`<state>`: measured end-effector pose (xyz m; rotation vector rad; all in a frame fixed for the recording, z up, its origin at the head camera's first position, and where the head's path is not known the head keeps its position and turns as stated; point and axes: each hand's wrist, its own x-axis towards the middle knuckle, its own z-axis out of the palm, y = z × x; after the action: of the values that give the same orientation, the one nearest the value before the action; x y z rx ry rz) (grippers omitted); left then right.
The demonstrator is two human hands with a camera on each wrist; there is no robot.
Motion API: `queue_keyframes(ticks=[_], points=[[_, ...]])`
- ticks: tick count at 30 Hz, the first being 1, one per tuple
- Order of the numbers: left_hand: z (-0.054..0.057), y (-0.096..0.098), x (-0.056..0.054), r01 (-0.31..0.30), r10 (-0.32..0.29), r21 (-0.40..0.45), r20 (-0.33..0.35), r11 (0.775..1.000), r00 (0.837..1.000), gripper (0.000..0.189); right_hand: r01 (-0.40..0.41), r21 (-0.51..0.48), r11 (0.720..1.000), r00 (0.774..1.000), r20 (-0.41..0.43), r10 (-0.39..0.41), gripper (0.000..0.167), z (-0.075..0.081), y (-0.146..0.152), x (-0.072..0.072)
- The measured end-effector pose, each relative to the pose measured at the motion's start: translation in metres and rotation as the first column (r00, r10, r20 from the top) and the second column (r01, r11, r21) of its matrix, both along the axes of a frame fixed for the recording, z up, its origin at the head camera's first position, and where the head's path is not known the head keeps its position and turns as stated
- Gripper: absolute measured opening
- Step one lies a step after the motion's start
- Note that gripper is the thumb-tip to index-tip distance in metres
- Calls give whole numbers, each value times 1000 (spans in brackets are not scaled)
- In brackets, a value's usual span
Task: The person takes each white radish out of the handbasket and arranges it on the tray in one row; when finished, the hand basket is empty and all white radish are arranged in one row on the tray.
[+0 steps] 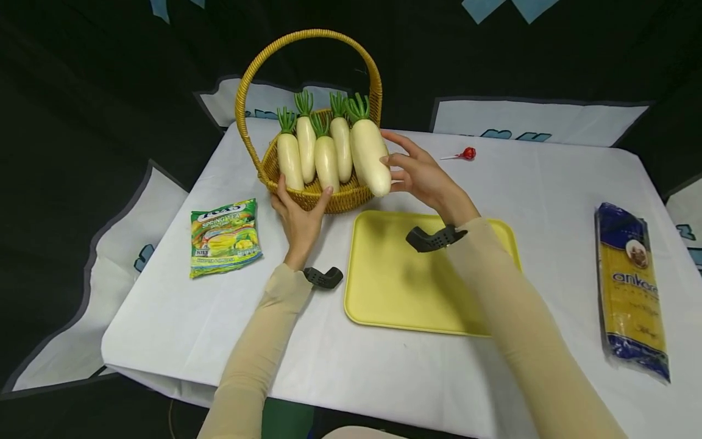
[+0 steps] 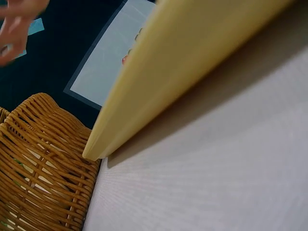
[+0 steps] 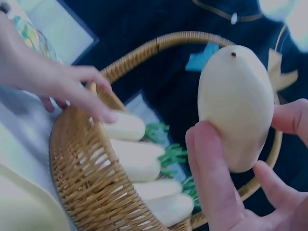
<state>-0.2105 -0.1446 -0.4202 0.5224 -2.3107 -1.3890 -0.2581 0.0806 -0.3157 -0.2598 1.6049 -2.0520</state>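
Note:
A wicker basket with a tall hoop handle stands at the back of the table and holds several white radishes with green tops. My left hand grips its near rim, thumb and fingers spread along the edge, as the right wrist view also shows. In my right hand is a larger white radish, pinched between thumb and fingers over the basket's right side. Its leafy top points away from me, and its smooth rounded end faces the right wrist camera.
In front of the basket lies a yellow tray, partly under my right forearm. A green candy bag is at the left, a red lollipop at the back right. Near the right edge rests a blue and yellow pasta pack.

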Motion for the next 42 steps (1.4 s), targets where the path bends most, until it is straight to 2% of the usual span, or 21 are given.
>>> queue_keyframes(ticks=[4, 8, 14, 19, 28, 31, 37, 42], points=[[1, 2, 0, 3, -3, -1, -9, 1000, 1000, 102, -3, 20, 1000, 999, -47, 4, 54, 2, 14, 26], [0, 2, 0, 5, -5, -6, -9, 1000, 1000, 102, 9, 100, 995, 995, -100, 1, 57, -9, 23, 58], [0, 0, 0, -7, 7, -22, -7, 1000, 1000, 101, 71, 230, 971, 995, -79, -54, 62, -35, 20, 101], [0, -1, -1, 5, -5, -14, -8, 1000, 1000, 100, 96, 296, 950, 995, -44, -86, 66, -51, 8, 123], [-1, 2, 0, 7, -7, -15, -8, 1000, 1000, 101, 24, 382, 924, 999, 15, -32, 68, -84, -10, 136], [-1, 3, 0, 10, -10, -19, -12, 1000, 1000, 102, 15, 410, 912, 999, 27, -29, 67, -85, -12, 140], [0, 2, -1, 4, -4, -24, -13, 1000, 1000, 101, 31, 542, 840, 995, -94, 24, 55, -80, -14, 142], [0, 2, 0, 2, -2, -25, -3, 1000, 1000, 100, 36, 585, 810, 993, -109, 35, 46, -81, -15, 141]])
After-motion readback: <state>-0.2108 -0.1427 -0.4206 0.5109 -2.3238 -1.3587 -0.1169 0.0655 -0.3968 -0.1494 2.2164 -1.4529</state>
